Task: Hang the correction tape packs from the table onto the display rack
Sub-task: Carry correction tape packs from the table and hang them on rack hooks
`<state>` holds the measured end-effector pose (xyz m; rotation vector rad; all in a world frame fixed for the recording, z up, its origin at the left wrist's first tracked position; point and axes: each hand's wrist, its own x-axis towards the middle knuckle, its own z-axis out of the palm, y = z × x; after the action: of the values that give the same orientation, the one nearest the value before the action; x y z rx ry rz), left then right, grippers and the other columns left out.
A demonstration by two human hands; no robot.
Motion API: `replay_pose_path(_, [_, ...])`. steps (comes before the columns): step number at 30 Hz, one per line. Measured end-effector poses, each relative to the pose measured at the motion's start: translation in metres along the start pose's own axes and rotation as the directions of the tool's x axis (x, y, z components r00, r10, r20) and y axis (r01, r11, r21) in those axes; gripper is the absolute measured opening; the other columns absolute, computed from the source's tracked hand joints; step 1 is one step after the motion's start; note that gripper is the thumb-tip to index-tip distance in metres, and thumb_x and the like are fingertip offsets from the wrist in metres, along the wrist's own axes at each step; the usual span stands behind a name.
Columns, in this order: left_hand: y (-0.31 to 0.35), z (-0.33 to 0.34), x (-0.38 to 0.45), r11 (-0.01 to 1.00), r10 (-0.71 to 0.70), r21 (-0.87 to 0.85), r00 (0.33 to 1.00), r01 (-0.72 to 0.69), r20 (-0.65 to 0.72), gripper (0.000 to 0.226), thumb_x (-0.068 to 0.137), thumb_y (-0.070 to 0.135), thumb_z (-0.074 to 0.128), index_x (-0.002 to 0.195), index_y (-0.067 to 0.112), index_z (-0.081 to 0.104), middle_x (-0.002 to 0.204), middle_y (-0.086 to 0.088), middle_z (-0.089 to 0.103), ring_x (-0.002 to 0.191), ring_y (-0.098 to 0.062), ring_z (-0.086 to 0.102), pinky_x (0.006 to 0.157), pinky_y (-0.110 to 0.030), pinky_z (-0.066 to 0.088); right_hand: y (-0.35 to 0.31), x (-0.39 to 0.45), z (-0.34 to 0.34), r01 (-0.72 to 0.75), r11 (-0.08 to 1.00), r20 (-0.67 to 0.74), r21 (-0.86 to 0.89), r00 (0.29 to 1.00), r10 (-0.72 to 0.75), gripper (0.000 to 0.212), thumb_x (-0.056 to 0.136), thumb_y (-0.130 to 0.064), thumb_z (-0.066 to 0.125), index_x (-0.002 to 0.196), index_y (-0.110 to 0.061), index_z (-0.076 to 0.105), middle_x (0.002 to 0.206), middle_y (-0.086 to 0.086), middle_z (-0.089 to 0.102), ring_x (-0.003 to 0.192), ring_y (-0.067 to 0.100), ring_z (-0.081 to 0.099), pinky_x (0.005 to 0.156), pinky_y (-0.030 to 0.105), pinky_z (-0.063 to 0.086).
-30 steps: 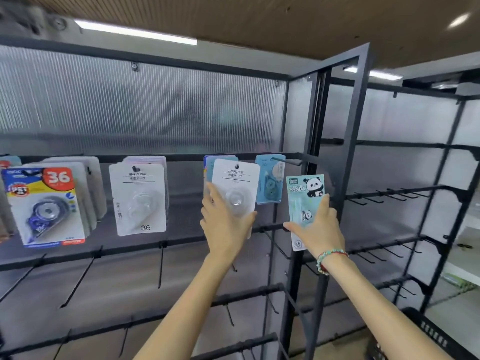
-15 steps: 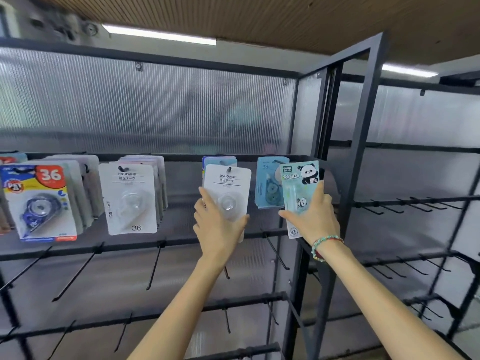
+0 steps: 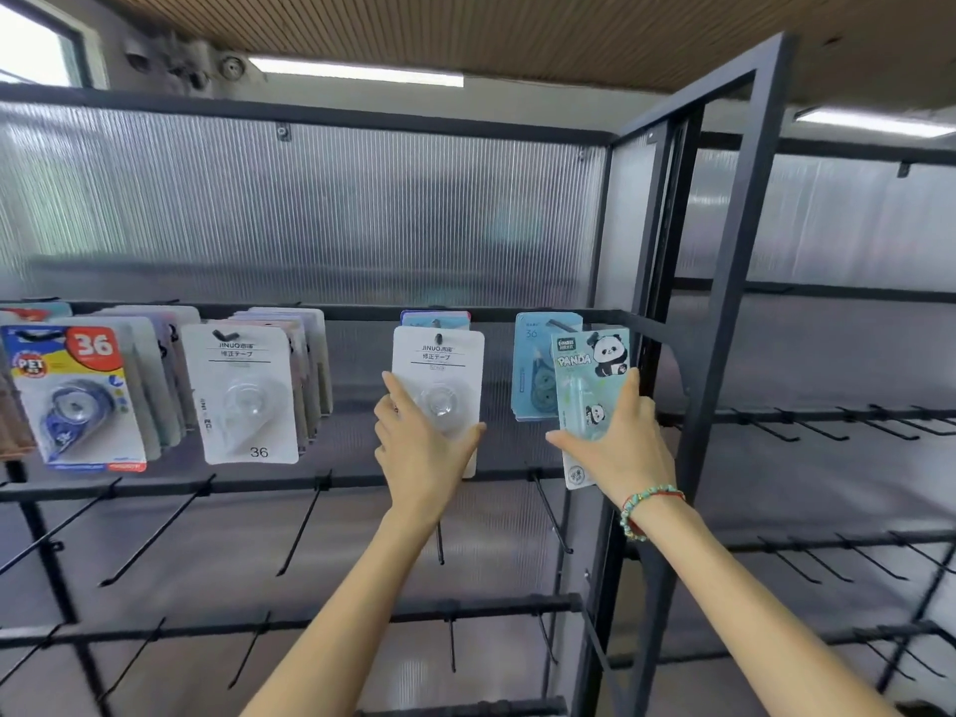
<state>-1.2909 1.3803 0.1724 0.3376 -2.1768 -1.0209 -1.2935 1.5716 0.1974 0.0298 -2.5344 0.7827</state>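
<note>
Mostly stocked top row; left hand (image 3: 421,447) grips white pack (image 3: 438,375) on its hook, right hand (image 3: 623,447) grips unhung panda pack (image 3: 589,375).

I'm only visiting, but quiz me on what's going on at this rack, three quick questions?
1. True or false: the right hand holds the panda pack.
2. Which pack does the left hand grip: A) the white JINUO pack, B) the blue PET pack?
3. Fill in: the number on the far white pack is ___.

Key: 1 true; 2 A; 3 36.
</note>
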Motion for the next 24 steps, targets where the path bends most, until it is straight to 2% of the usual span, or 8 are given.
replay_pose_path(5, [0.0, 0.011, 0.007, 1.0, -0.02, -0.015, 1.0, 0.02, -0.015, 0.127, 0.068, 0.048, 0.082, 0.152, 0.008, -0.004, 0.146, -0.016, 0.026, 0.132, -0.034, 0.032, 0.1, -0.053, 0.037, 0.002, 0.013, 0.006, 0.01, 1.0, 0.009, -0.03, 1.0, -0.01, 0.124, 0.068, -0.06, 0.074, 0.151, -0.014, -0.006, 0.135, 0.011, 0.036, 0.121, 0.026, 0.045, 0.079, 0.037, 0.049])
replay_pose_path(10, [0.0, 0.025, 0.016, 0.998, -0.037, -0.045, 0.999, 0.036, -0.023, 0.128, 0.069, 0.045, 0.082, 0.152, 0.007, -0.007, 0.152, -0.016, 0.019, 0.134, -0.035, 0.031, 0.102, -0.052, 0.036, -0.003, 0.035, 0.023, -0.015, 0.999, 0.017, 0.041, 1.0, 0.014, 0.124, 0.069, -0.051, 0.078, 0.15, -0.013, -0.007, 0.14, 0.011, 0.033, 0.122, 0.027, 0.045, 0.083, 0.037, 0.049])
replay_pose_path(14, [0.0, 0.038, 0.034, 0.998, -0.046, -0.045, 0.999, 0.045, -0.021, 0.129, 0.069, 0.045, 0.083, 0.152, 0.007, -0.008, 0.154, -0.016, 0.016, 0.137, -0.036, 0.028, 0.104, -0.053, 0.035, -0.008, 0.06, 0.042, -0.048, 0.999, 0.013, 0.022, 0.999, 0.048, 0.126, 0.069, -0.05, 0.079, 0.151, -0.01, -0.009, 0.141, 0.013, 0.031, 0.123, 0.028, 0.044, 0.086, 0.04, 0.048])
replay_pose_path(24, [-0.01, 0.051, 0.062, 0.999, -0.039, 0.01, 0.999, 0.039, -0.012, 0.127, 0.07, 0.046, 0.082, 0.152, 0.007, -0.008, 0.155, -0.016, 0.016, 0.136, -0.037, 0.031, 0.105, -0.054, 0.035, -0.014, 0.098, 0.08, -0.128, 0.99, -0.013, -0.055, 0.992, 0.128, 0.127, 0.067, -0.059, 0.075, 0.149, -0.009, -0.007, 0.133, 0.013, 0.035, 0.113, 0.029, 0.051, 0.07, 0.037, 0.05])
